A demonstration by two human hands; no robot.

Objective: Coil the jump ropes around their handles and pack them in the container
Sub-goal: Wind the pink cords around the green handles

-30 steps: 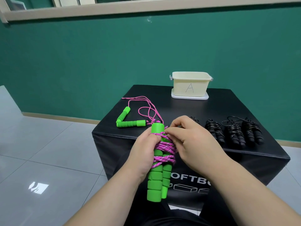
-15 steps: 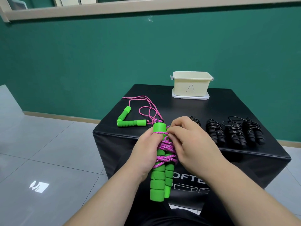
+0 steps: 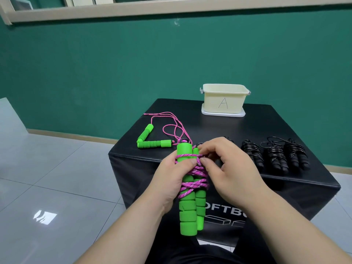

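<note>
Currently, in the head view, the green handles [image 3: 187, 212] are gripped side by side by the left hand [image 3: 171, 180], fingers curled round them, in front of the desk [image 3: 209, 130] and well apart from the container [image 3: 224, 100]. The pink cord [image 3: 196, 176] is pinched at its top turn by the right hand [image 3: 224, 168]. The bundle's long axis is held nearly upright, cord ends pointing up. If tension is lost before the tail is tucked, the upper turns could be slipped off.

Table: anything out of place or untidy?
One green jump rope lies uncoiled on the table at left, handles in a V, pink cord sprawled loose, unlike the black ropes wound tight at the right. The left hand and right hand hold a second rope, mostly wrapped. Nothing spilled or damaged.
</note>
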